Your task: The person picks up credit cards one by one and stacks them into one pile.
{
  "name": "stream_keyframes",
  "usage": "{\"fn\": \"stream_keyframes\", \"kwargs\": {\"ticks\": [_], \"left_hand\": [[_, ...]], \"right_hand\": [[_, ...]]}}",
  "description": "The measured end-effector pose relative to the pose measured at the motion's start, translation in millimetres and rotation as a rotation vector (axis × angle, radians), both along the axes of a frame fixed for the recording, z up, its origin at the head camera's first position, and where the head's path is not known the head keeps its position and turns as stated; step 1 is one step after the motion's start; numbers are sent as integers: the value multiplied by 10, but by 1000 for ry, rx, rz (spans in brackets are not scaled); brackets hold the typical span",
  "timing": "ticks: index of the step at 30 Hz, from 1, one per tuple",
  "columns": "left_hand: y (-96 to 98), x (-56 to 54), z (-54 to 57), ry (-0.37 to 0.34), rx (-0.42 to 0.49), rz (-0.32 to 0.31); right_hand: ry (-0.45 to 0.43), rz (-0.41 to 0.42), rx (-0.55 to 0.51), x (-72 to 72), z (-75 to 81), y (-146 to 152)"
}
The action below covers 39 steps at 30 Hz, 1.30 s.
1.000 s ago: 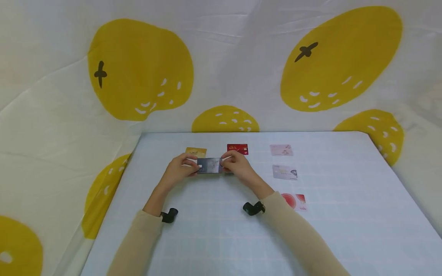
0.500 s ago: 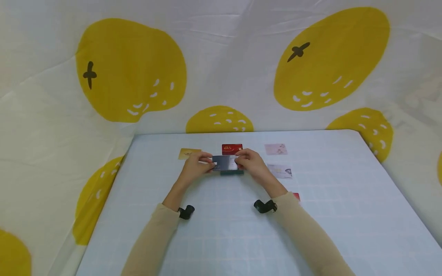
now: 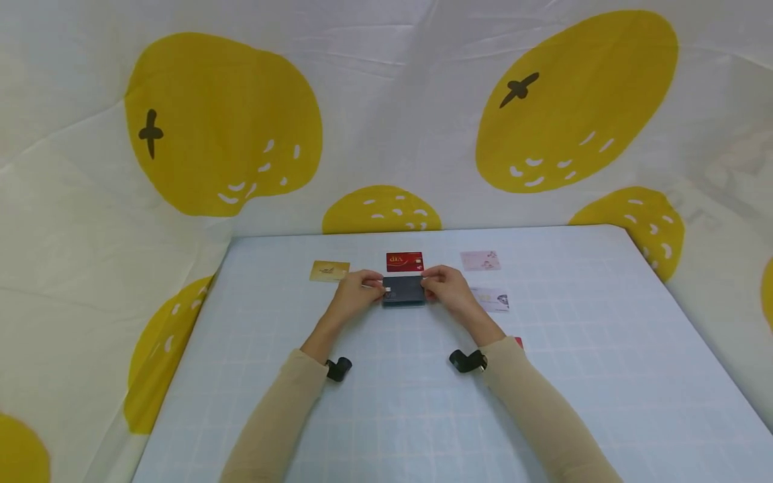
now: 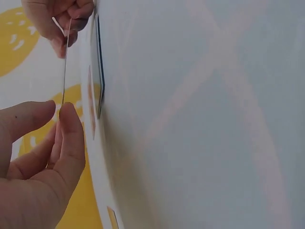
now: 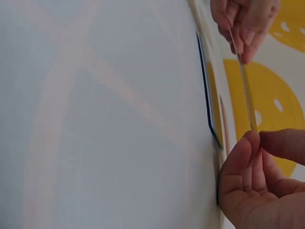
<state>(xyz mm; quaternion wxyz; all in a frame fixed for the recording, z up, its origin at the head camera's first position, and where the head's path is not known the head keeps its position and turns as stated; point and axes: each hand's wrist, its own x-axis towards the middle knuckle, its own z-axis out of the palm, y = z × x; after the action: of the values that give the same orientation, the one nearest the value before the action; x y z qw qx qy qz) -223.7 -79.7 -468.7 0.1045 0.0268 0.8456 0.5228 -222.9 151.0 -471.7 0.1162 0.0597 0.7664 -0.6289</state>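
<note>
A dark grey card (image 3: 403, 287) with a small light chip mark hangs level between both hands in the head view. My left hand (image 3: 355, 295) pinches its left end between thumb and fingertips. Its right end is pinched the same way by my right hand (image 3: 449, 290). Seen edge-on in the left wrist view, the card (image 4: 65, 71) is a thin line, apart from the table. Below it a second, dark-edged card (image 5: 207, 90) lies on the table in the right wrist view; the held card covers most of it from above.
Just behind the hands lies a red VIP card (image 3: 404, 261), with a gold card (image 3: 329, 270) to its left. To the right are a pink card (image 3: 480, 261) and a pale grey card (image 3: 494, 300). My right sleeve mostly hides another red-cornered card (image 3: 518, 341).
Both hands have carried the dark card rightward, from near the gold card to over the card lying in front of the red VIP card. The head view has shifted slightly.
</note>
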Motion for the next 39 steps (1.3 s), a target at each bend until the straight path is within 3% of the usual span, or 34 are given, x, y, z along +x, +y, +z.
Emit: {"fn": "stream_keyframes", "kwargs": {"ticks": [8,16,23,39], "left_hand": [[30,-17,-75,-27,-60,4],[21,-20,-111,-3,-93,-43],[18,-14,-125,3,-108,-76],[37,-23,-123,-15,-158,-83]], "right_hand": [[10,33,98,-9,-15,32],[33,92,188,-2,-19,50],[70,129,240,-18,-46,40],[70,152,344,-26,-34,19]]}}
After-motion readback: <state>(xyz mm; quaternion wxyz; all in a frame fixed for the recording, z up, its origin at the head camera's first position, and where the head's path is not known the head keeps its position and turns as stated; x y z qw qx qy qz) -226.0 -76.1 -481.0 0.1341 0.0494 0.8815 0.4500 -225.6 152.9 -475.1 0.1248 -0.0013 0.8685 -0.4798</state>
